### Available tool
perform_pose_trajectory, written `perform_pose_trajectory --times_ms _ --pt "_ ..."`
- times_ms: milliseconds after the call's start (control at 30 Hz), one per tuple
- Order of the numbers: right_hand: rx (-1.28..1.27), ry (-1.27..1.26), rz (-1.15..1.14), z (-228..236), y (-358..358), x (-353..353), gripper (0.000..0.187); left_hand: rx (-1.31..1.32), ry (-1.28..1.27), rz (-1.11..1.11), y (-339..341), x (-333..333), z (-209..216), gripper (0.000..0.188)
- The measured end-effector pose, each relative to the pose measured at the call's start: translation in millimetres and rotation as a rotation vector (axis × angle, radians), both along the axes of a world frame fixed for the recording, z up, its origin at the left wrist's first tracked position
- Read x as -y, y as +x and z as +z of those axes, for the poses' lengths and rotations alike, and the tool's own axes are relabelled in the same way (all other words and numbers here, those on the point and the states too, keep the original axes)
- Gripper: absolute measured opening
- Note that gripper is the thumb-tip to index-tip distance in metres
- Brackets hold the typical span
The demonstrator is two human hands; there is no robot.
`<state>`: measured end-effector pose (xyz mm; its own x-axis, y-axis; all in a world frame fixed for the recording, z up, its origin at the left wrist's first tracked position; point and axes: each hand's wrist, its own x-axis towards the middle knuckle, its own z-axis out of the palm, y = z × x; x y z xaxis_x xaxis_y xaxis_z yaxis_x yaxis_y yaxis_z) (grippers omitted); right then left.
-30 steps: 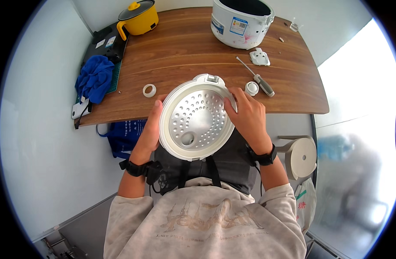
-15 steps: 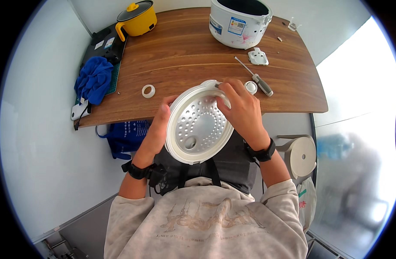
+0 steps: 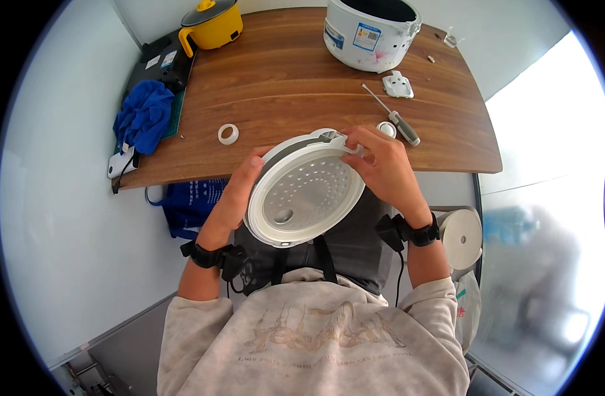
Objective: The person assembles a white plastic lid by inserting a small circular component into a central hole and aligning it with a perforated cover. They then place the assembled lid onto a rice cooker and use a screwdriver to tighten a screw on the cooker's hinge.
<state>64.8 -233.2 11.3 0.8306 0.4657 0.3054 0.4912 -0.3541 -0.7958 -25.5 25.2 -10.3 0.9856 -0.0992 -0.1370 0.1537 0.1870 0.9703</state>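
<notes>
A white rice cooker lid is held over my lap, at the table's front edge, its dimpled metal inner side facing me. My left hand grips its left rim, with the thumb on the edge and the other fingers hidden behind it. At the upper right, beside the hinge part, my right hand is closed with bent fingers on the rim of the lid's inner ring. Along the upper left a grey band shows between the outer shell and that ring. A round hole lies low in the metal plate.
On the wooden table stand a white rice cooker body and a yellow pot. A screwdriver, a white plastic part, a round white cap and a tape roll lie nearer. Blue cloth is at left.
The lid has tilted and shifted slightly left, and a grey band now shows along its upper left. My right hand has moved right and slightly down, still at the rim.
</notes>
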Motion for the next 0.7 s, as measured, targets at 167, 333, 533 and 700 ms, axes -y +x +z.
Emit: perform_pose_trajectory --times_ms 167,333,533,700 --pt "-0.013 -0.013 -0.07 16.6 -8.7 4.4 0.021 -0.032 -0.08 0.069 -3.2 -1.9 0.0 0.064" --pt "-0.108 0.058 -0.122 22.1 -5.2 23.5 0.016 -0.121 -0.151 0.168 -5.5 -22.0 -7.3 0.067" --pt "-0.303 0.305 -0.156 23.7 27.4 52.4 0.015 -0.129 -0.213 0.25 -30.1 -70.7 -11.7 0.076" --pt "-0.472 0.332 -0.194 16.4 48.2 30.9 0.015 -0.14 -0.313 0.462 -63.6 -107.4 -30.3 0.07"
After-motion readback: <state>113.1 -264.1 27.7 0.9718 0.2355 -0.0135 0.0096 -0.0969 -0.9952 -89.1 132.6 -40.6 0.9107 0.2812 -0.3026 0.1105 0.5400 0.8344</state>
